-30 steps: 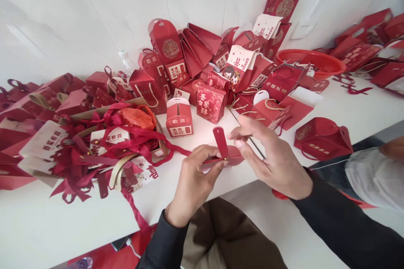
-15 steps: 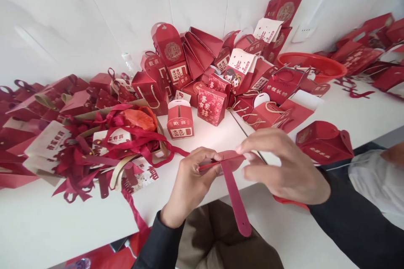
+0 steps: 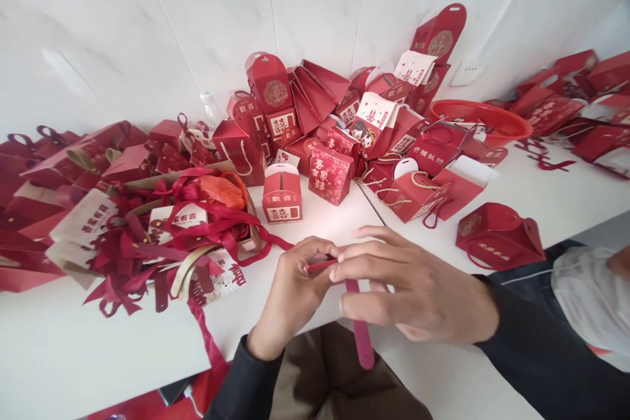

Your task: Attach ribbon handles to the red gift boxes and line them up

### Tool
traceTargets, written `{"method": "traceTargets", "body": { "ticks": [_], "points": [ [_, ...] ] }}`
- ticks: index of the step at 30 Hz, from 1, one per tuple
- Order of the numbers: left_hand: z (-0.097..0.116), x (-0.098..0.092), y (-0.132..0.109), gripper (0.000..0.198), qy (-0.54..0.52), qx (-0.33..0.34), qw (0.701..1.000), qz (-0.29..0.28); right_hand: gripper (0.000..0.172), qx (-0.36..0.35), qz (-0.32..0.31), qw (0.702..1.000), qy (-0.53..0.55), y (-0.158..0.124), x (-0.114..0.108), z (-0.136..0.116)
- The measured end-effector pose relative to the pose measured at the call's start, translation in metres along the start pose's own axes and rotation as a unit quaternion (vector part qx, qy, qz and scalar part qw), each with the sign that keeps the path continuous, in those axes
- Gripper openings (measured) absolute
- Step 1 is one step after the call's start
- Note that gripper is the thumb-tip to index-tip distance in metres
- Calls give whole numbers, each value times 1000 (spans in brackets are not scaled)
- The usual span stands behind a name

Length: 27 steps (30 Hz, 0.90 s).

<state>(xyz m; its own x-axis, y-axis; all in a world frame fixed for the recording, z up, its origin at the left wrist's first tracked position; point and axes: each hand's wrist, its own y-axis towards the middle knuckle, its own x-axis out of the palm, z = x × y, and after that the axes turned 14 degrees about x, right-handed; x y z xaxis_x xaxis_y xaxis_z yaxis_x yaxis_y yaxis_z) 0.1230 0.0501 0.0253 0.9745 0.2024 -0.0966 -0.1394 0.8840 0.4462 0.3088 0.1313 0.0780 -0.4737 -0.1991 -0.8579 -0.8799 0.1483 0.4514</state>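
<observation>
Above the front edge of the white counter (image 3: 103,354) my left hand (image 3: 295,295) pinches a flat red card piece (image 3: 319,265) between thumb and fingers. My right hand (image 3: 408,289) lies over the same piece from the right, fingers closed on it, hiding most of it. A dark red strap (image 3: 361,325) hangs down from the piece, below my hands. Both sleeves are dark.
A heap of red gift boxes and bags (image 3: 339,125) fills the back of the counter. A tangle of red ribbons in a cardboard tray (image 3: 167,230) sits left. A red basin (image 3: 477,119) stands back right. Another person's white-sleeved arm (image 3: 590,295) is at far right.
The strap, standing upright a second ago, has flipped down and now hangs below my hands. My right hand has slid left over the piece, closer to my left hand.
</observation>
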Motion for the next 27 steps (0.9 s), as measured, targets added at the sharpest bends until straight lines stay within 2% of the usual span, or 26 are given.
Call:
{"method": "traceTargets", "body": {
  "ticks": [5,7,9,10,12,13,14,17,18,22,24,27],
  "points": [
    [-1,1,0,10,-13,2,1000,3,24,25,25,999,-36,-2,1,-4],
    [-1,2,-1,7,-9,0,1000,4,19,48,57,997,22,-1,2,-7],
    [-1,3,-2,5,-8,-4,1000,5,17,130,109,981,91,1,3,-7],
    [-1,4,-3,4,-7,-4,1000,8,24,185,138,966,113,2,3,-5],
    [-2,5,-5,4,3,3,1000,12,56,291,181,930,132,3,5,0],
    [-3,5,-6,5,14,10,1000,12,65,322,187,918,135,3,6,5],
    [-3,5,-6,6,26,19,999,11,64,334,180,915,136,4,7,9],
    [-4,4,-8,8,57,47,997,5,22,320,107,933,127,2,8,22],
    [-4,4,-9,8,63,54,997,5,18,314,75,937,131,1,7,26],
    [-4,3,-12,9,75,68,995,0,36,297,-24,941,160,-5,0,35],
    [-5,3,-14,8,81,75,994,-2,38,301,-22,943,139,-8,-3,37],
    [-5,3,-15,7,93,86,992,-4,30,302,14,949,90,-9,-3,38]
  ]
}}
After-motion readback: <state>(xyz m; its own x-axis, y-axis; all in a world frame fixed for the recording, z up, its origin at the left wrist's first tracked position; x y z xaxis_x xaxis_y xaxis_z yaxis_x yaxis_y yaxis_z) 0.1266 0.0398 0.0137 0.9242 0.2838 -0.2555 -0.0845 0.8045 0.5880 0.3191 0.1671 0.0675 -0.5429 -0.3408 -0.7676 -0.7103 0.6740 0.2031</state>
